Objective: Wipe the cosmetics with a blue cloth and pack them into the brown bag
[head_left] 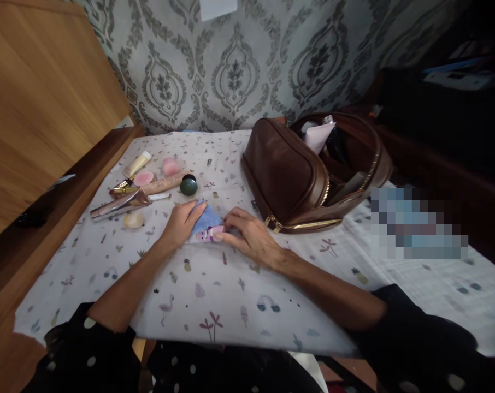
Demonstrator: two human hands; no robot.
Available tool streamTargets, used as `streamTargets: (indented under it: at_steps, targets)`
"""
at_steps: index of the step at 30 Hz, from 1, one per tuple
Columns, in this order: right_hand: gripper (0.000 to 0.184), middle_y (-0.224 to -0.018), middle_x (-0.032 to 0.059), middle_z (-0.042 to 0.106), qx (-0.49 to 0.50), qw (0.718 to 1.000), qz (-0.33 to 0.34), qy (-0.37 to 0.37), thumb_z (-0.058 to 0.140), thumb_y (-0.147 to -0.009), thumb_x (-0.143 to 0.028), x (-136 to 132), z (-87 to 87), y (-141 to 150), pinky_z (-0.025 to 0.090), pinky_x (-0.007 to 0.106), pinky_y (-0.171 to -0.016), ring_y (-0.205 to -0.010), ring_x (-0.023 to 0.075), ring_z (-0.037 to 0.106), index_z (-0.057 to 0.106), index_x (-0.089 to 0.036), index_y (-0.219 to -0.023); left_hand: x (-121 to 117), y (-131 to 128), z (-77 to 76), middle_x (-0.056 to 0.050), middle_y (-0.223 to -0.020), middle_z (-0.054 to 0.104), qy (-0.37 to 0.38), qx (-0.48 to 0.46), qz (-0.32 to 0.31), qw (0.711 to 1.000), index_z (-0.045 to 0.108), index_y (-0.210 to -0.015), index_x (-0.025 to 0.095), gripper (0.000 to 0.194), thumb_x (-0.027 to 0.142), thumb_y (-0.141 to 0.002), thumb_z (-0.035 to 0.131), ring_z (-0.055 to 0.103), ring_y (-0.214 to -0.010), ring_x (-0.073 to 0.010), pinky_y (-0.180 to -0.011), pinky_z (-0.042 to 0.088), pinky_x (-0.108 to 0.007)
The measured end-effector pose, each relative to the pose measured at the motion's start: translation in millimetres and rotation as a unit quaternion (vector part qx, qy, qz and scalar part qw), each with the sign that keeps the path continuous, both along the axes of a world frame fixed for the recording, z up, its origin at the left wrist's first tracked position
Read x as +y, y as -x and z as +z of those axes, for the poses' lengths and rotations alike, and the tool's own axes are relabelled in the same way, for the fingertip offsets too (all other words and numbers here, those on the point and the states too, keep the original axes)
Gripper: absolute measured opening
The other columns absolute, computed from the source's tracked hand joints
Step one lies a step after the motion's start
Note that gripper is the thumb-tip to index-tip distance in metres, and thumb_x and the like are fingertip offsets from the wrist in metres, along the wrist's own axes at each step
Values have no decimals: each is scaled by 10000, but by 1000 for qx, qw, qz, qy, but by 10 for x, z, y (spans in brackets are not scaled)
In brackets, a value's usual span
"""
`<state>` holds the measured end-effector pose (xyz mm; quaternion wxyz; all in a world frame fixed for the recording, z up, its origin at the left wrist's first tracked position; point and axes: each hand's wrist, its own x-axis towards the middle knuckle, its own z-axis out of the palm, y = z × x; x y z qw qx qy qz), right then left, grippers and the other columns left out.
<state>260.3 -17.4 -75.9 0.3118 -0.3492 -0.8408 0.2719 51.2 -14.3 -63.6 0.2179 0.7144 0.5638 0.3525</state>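
Observation:
A small blue packet (pixel 207 221) with a pink picture on it lies on the patterned white cloth (pixel 214 284) in the middle of the table. My left hand (pixel 184 221) rests on its left side, fingers bent over the blue part. My right hand (pixel 249 232) holds its right end, fingers curled and pinching the edge. An open brown leather bag (pixel 284 174) with gold zips stands just to the right of my hands, a pale tube (pixel 318 136) sticking out of it.
Left of the packet lie cosmetics: a rose-gold tube (pixel 120 204), a cream tube (pixel 137 164), pink sponges (pixel 170 166), a dark green round jar (pixel 188 186) and a shell-like piece (pixel 133 220). A wooden panel (pixel 38 98) stands at the left. Patterned wallpaper (pixel 231 71) is behind.

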Motion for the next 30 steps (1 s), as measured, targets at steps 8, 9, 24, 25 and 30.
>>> streamTargets:
  at_steps: [8, 9, 24, 25, 30]
  targets:
    - [262, -1029, 83, 605, 84, 994, 70, 19, 632, -907, -429, 52, -22, -8, 485, 286, -721, -859, 168, 592, 645, -168, -935, -5, -5, -11, 52, -556, 378, -3, 15, -3, 1000, 369, -624, 204, 417, 462, -946, 426, 383, -561, -110, -564, 312, -261]
    - [257, -1032, 86, 606, 75, 995, 68, 18, 634, -908, -415, 54, -22, -9, 488, 293, -733, -870, 173, 594, 641, -167, -978, -5, -4, -10, 53, -555, 381, -5, 16, -2, 1000, 374, -624, 203, 413, 458, -945, 427, 385, -560, -109, -565, 311, -261]
    - [198, -1040, 88, 626, -6, 998, 56, -36, 631, -874, -163, 16, -22, 12, 496, 373, -842, -994, 229, 560, 574, -191, -1062, 10, 8, -26, 44, -564, 396, -8, 8, 12, 1000, 378, -620, 203, 417, 471, -937, 420, 396, -573, -118, -568, 304, -268]
    - [236, -1057, 90, 624, -8, 998, 52, -37, 640, -869, -173, 16, -31, 11, 499, 382, -852, -1007, 233, 564, 569, -195, -1094, 12, 10, -28, 43, -564, 400, -7, 7, 11, 1000, 379, -621, 203, 418, 472, -937, 418, 398, -574, -118, -566, 304, -268]
    - [342, -1059, 92, 605, -21, 999, 36, -16, 706, -847, -294, 31, -55, -5, 514, 370, -825, -969, 227, 588, 557, -196, -1139, 15, 12, -29, 45, -558, 382, -5, -1, 7, 1000, 362, -617, 202, 425, 472, -939, 424, 383, -563, -113, -558, 294, -270]
